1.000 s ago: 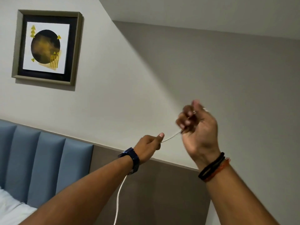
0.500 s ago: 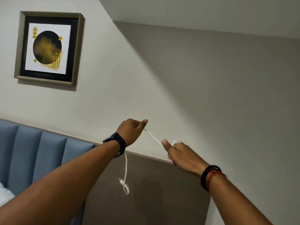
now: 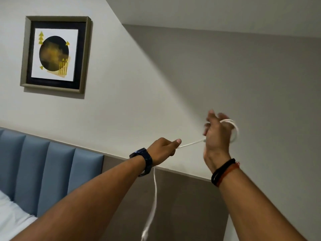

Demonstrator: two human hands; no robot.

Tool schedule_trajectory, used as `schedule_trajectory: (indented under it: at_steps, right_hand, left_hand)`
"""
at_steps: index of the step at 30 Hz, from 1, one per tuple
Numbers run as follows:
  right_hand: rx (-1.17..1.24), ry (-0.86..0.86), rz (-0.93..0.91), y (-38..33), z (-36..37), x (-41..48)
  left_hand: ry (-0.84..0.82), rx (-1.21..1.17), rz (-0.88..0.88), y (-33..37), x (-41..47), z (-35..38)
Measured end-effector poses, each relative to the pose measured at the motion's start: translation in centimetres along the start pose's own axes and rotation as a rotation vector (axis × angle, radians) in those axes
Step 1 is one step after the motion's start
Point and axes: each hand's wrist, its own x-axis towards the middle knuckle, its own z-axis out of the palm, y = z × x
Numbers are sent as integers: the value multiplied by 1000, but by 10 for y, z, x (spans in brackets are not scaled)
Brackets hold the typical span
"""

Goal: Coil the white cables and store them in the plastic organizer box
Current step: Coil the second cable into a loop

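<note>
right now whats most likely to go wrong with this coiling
The loops sit loosely around the right hand, whose fingers look spread, so they could slip off and undo the coil. The cable runs taut from the left hand; a harder pull may cinch the loops tight. The free tail dangles and could tangle.

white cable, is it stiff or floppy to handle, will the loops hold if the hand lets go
Probably floppy: the white cable hangs limp below the left hand. It looks thin and light. The loops around the right hand would likely spring loose if released.
</note>
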Motion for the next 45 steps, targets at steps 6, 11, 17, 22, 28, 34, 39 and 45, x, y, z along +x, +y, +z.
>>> schedule_trajectory:
  at_steps: [6,11,17,22,28,34,39,45]
  right_hand:
    - [-728,467,-327,15,-46,45]
    - [-1500,-38,-276,34,-84,34]
    - [-877,-941,503,19,-68,0]
    - [109,-1046,482,-33,-29,-8]
    - [401,-512,94,-52,7,-10]
    - [-122,287,-95,-24,-18,29]
    - [-1052,4,-376,18,-46,22]
    - [-1539,-502,-279,25,-47,9]
  left_hand:
    - [59,151,27,-2,1,-20]
    - [267,237,135,4,11,-47]
    - [550,317,83,15,32,-79]
    - [483,275,11,8,36,-66]
    - [95,122,47,17,14,-1]
    - [-99,140,119,19,-4,4]
    - [-101,260,310,30,-3,-9]
    - [-36,395,377,25,0,-33]
